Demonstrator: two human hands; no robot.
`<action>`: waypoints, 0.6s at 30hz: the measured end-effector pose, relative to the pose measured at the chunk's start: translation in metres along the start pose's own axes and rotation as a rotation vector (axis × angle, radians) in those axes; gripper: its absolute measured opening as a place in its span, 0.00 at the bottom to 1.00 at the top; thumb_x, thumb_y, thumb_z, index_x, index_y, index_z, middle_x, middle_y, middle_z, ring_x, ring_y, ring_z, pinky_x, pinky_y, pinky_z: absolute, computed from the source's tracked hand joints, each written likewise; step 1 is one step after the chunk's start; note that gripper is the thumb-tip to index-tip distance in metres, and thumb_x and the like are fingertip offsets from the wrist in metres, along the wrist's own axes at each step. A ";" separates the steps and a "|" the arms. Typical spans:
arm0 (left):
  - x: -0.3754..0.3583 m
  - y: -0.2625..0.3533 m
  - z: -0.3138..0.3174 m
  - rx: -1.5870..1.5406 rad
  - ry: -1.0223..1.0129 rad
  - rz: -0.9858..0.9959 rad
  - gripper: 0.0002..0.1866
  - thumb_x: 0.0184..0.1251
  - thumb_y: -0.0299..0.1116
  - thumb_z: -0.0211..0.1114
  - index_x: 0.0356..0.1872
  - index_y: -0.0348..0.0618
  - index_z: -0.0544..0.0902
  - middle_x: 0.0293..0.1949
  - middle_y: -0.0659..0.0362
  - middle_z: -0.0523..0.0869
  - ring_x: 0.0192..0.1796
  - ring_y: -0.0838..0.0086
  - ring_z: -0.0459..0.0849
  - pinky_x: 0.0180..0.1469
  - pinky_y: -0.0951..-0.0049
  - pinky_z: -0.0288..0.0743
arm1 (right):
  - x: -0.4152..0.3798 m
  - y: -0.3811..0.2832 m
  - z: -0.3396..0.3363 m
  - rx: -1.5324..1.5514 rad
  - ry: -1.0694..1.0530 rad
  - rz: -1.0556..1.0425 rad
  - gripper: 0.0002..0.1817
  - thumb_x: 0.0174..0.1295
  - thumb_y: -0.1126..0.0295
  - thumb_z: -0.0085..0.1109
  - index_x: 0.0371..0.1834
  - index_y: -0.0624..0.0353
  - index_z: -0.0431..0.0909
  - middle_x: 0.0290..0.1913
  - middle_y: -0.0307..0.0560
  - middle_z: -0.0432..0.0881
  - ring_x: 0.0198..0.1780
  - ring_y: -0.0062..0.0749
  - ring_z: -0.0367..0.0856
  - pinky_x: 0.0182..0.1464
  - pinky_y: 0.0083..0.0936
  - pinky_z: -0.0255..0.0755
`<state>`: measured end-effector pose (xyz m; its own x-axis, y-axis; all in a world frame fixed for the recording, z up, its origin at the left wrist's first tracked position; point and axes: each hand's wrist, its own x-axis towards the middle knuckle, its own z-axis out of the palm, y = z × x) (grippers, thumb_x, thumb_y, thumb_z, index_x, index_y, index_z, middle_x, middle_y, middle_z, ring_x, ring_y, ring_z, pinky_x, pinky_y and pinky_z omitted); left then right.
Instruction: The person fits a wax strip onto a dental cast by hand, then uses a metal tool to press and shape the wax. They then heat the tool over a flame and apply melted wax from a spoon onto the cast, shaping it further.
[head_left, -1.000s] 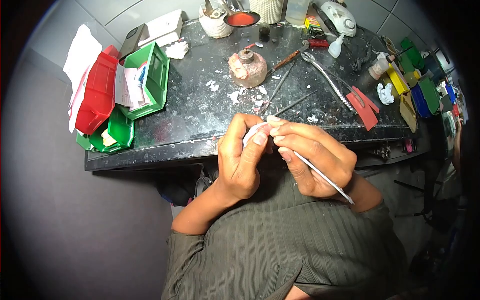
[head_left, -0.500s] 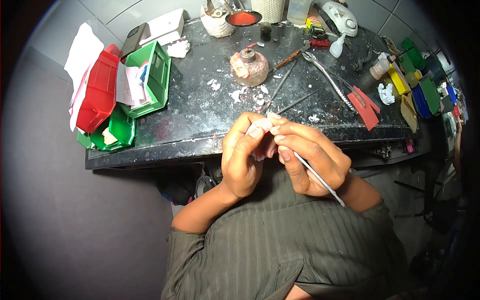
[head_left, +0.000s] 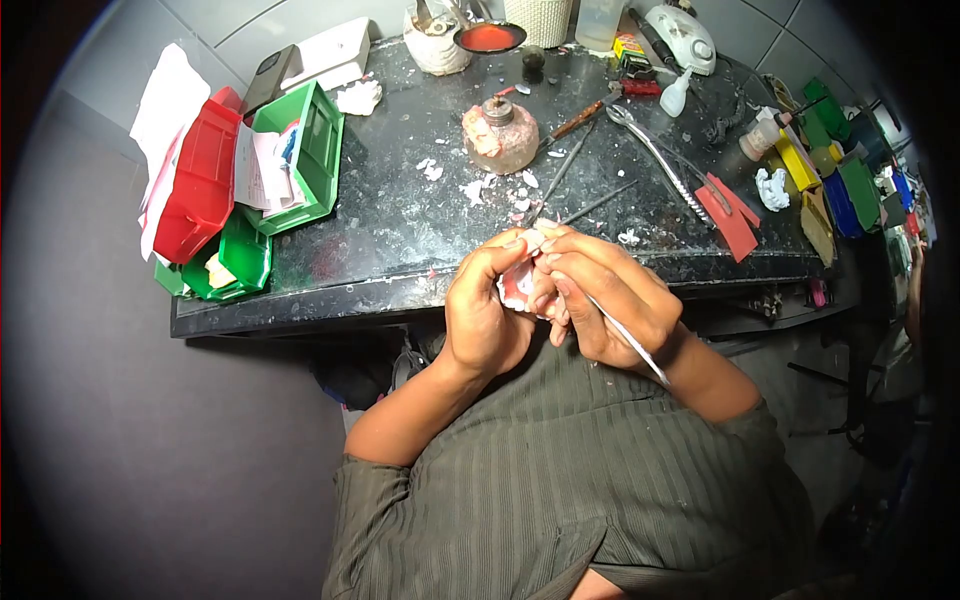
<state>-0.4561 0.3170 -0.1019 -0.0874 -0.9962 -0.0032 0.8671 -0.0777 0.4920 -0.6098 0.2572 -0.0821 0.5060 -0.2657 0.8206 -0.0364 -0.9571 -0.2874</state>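
Note:
My left hand (head_left: 482, 315) is closed around a pink-and-white denture (head_left: 515, 284), its thumb and fingers gripping the edge. The denture's inner pink side and a scalloped white rim show between the hands; the rest is covered by fingers. My right hand (head_left: 625, 300) holds a thin metal carving tool (head_left: 632, 343) like a pen, its shaft slanting down toward the wrist. The right fingertips touch the denture's upper edge, and the tool's working tip is hidden behind them. Both hands are above the bench's front edge, close to my body.
On the dark bench (head_left: 390, 230) stands a glass spirit lamp (head_left: 500, 140) among white scraps. Slim tools (head_left: 600, 202), a wooden-handled knife (head_left: 578, 119), a twisted metal tool (head_left: 665, 165) and red wax sheets (head_left: 727, 225) lie rightward. Green (head_left: 325, 150) and red bins (head_left: 195, 190) stand left.
The denture has turned, and more of its pink inner side now shows. My right hand has shifted slightly left and down over it, the tool moving along.

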 end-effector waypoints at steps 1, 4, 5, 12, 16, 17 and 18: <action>0.001 0.001 0.001 0.021 0.039 -0.011 0.18 0.77 0.38 0.44 0.44 0.31 0.76 0.25 0.53 0.76 0.25 0.63 0.80 0.24 0.65 0.78 | -0.001 0.001 0.000 0.020 0.012 0.012 0.07 0.65 0.84 0.61 0.44 0.77 0.80 0.46 0.63 0.84 0.47 0.48 0.89 0.47 0.33 0.86; 0.002 -0.001 -0.002 0.169 -0.002 0.041 0.16 0.76 0.37 0.46 0.39 0.32 0.75 0.21 0.54 0.74 0.23 0.65 0.79 0.22 0.66 0.77 | 0.000 -0.008 -0.004 0.104 0.072 0.153 0.08 0.66 0.83 0.61 0.46 0.77 0.81 0.46 0.64 0.85 0.45 0.45 0.89 0.46 0.30 0.85; 0.002 0.000 -0.001 0.169 -0.003 0.043 0.16 0.76 0.37 0.46 0.39 0.32 0.75 0.21 0.54 0.74 0.23 0.65 0.79 0.22 0.66 0.77 | 0.000 -0.004 -0.007 0.057 0.076 0.145 0.07 0.68 0.82 0.61 0.45 0.76 0.82 0.46 0.64 0.86 0.45 0.44 0.89 0.46 0.30 0.85; -0.004 -0.002 0.003 0.485 0.020 0.236 0.12 0.76 0.31 0.51 0.37 0.31 0.76 0.19 0.59 0.72 0.21 0.73 0.76 0.21 0.73 0.72 | 0.007 0.005 -0.017 0.136 0.158 0.249 0.06 0.70 0.79 0.59 0.44 0.73 0.81 0.45 0.61 0.88 0.47 0.44 0.90 0.50 0.31 0.83; -0.006 -0.001 0.001 0.550 0.004 0.284 0.12 0.75 0.31 0.52 0.39 0.31 0.77 0.18 0.60 0.71 0.20 0.75 0.73 0.22 0.75 0.70 | 0.000 0.022 -0.015 0.336 0.280 0.459 0.13 0.77 0.68 0.54 0.49 0.71 0.79 0.46 0.58 0.89 0.49 0.35 0.90 0.52 0.26 0.83; -0.006 0.000 0.000 0.557 -0.013 0.285 0.11 0.75 0.31 0.53 0.39 0.31 0.77 0.18 0.60 0.71 0.19 0.75 0.73 0.22 0.75 0.70 | 0.000 0.021 -0.018 0.337 0.278 0.458 0.13 0.77 0.68 0.54 0.49 0.71 0.79 0.46 0.58 0.89 0.49 0.35 0.90 0.52 0.26 0.83; -0.007 0.001 0.001 0.556 -0.011 0.285 0.11 0.75 0.31 0.53 0.39 0.31 0.77 0.18 0.60 0.71 0.19 0.75 0.73 0.22 0.75 0.70 | 0.001 0.018 -0.023 0.333 0.212 0.451 0.14 0.77 0.67 0.54 0.50 0.71 0.80 0.46 0.58 0.89 0.48 0.35 0.90 0.51 0.25 0.83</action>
<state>-0.4552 0.3237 -0.1004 0.1027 -0.9739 0.2025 0.4721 0.2269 0.8518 -0.6298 0.2369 -0.0753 0.3194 -0.6871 0.6525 0.0817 -0.6661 -0.7414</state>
